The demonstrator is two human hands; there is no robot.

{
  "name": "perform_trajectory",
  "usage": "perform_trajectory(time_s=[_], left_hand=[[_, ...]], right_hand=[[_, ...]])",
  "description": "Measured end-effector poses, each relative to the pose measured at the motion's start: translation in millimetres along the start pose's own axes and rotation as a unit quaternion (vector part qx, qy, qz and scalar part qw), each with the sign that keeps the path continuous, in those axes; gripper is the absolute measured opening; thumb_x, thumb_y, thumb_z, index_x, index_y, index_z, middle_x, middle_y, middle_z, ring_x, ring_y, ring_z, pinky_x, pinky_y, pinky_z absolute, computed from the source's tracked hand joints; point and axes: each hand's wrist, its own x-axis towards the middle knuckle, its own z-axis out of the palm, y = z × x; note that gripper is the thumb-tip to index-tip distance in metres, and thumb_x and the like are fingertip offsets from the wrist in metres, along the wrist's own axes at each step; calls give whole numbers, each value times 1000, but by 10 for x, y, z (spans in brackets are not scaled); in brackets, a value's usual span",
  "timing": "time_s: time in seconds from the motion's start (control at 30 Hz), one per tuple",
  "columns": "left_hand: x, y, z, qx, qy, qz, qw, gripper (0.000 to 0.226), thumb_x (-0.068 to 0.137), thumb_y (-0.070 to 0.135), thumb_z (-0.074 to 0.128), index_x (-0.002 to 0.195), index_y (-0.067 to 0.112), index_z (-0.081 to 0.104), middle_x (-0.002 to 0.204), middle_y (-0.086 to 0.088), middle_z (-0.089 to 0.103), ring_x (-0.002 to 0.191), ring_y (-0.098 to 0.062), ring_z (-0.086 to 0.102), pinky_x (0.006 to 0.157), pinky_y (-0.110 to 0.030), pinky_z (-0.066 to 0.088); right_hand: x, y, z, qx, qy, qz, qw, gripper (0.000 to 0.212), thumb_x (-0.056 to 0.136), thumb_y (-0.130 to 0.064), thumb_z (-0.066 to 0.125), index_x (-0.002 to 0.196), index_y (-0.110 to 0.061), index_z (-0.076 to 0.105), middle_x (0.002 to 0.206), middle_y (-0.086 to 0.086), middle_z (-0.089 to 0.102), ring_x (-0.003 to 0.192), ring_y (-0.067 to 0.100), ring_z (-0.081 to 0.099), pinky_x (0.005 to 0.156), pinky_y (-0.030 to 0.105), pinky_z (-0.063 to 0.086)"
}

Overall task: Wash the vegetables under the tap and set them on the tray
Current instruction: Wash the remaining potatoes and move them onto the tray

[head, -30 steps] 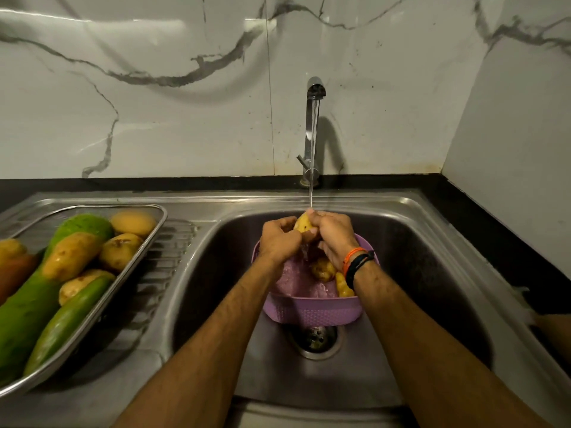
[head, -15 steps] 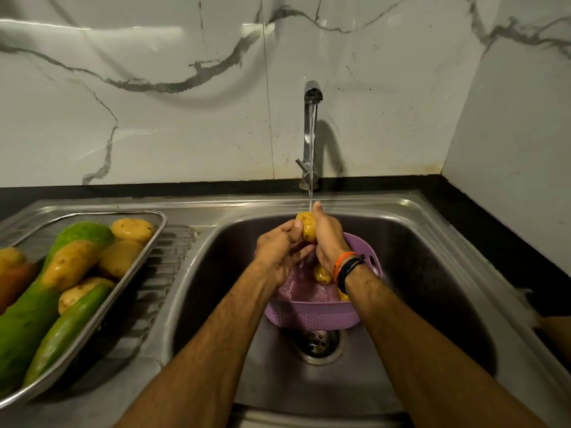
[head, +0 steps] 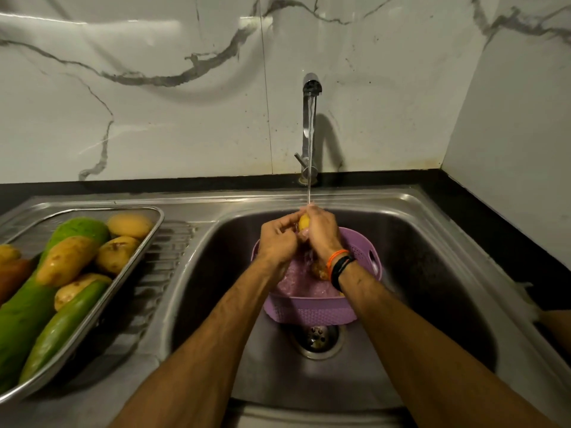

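While water is running from the tap (head: 312, 88), both hands, left hand (head: 278, 239) and right hand (head: 323, 233), fingers clamped, are scrubbing a potato (head: 303, 222) above the basket (head: 312, 313); next, likely carrying it left to the tray (head: 123, 285).

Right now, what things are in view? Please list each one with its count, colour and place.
potato in hands: one, yellow, under the water stream
basket: one, purple, in the sink
potato in basket: at least one, brownish, partly hidden
tray: one, steel, on the drainboard at left
tray potatoes: about five, yellow
green vegetables: two, long, in the tray
tap: one, chrome, running
sink: one, steel
left hand: holds the potato
right hand: holds the potato, bands on the wrist
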Motion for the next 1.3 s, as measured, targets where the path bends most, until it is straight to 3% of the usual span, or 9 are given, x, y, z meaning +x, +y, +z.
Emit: perform_trajectory(time_s=[0.1, 0.2, 0.37, 0.47, 0.6, 0.83, 0.97, 1.1, 1.3], left_hand=[[-29, 44, 83, -28, 43, -11, 999, 38, 92, -18, 44, 97, 10, 70, 95, -11, 71, 101, -27, 67, 97, -42, 53], [-55, 30, 10, -16, -28, -37, 999, 43, 93, -17, 44, 123, 5, 64, 112, -18, 69, 109, -32, 65, 95, -47, 54], [-63, 91, 26, -24, 23, -14, 999, 38, 93, -15, 46, 122, 1, 65, 110, -17, 70, 108, -29, 66, 94, -40, 55], [-69, 49, 27, -14, -5, -24, 1000, 42, 93, -16, 43, 125, 4, 63, 108, -13, 70, 106, -27, 66, 95, -42, 55], [-39, 40, -67, -31, -42, -39, 998, 43, 90, -19, 49, 125, 2, 62, 104, -15, 71, 100, -27, 68, 88, -41, 58], [49, -8, -48, 174, 62, 87, 979, 33, 83, -3, 66, 105, 20, 74, 98, 1, 75, 97, -14, 70, 89, -39, 58], [51, 38, -109, 85, -26, 23, 996, 29, 92, 0, 61, 119, 6, 67, 110, -11, 72, 106, -24, 68, 96, -44, 55], [18, 60, -85, -20, 11, -36, 999, 18, 95, -1, 57, 109, 1, 68, 105, -19, 71, 100, -30, 69, 85, -39, 59], [-31, 34, -9, -10, 65, -34, 997, 16, 86, -2, 68, 92, 12, 73, 87, -10, 74, 87, -23, 72, 78, -35, 61]], right_hand=[[-73, -16, 62, -37, 25, -46, 998, 28, 102, -29, 41, 111, -16, 65, 103, 4, 63, 97, 22, 58, 83, 30, 44], [24, -78, -37, -36, 28, 14, 999, 24, 90, -28, 56, 91, -15, 75, 88, 7, 71, 88, 26, 65, 85, 40, 53], [-31, 40, 53, -64, 30, -60, 996, 31, 101, -32, 42, 115, -15, 64, 110, 7, 65, 100, 24, 59, 88, 35, 47], [-5, -47, 55, -65, 65, -15, 996, 28, 95, -31, 49, 98, -15, 72, 100, 5, 70, 92, 24, 62, 85, 37, 50], [54, -41, -62, -21, -15, 33, 999, 30, 90, -36, 53, 87, -16, 75, 91, 6, 74, 91, 27, 68, 89, 43, 54], [28, 20, 2, -62, -4, -35, 997, 26, 86, -36, 62, 94, -12, 67, 92, 6, 72, 92, 25, 67, 91, 45, 53], [46, 7, -120, 42, -28, -35, 998, 23, 94, -25, 58, 75, -14, 64, 76, 5, 68, 77, 22, 64, 80, 39, 52], [61, 3, -110, 116, -47, -6, 992, 17, 99, -20, 53, 92, -9, 65, 94, 14, 68, 89, 25, 65, 87, 40, 54], [34, 71, -4, -23, 47, -36, 998, 33, 99, -39, 48, 102, -14, 69, 103, 11, 71, 98, 28, 65, 90, 44, 53]])
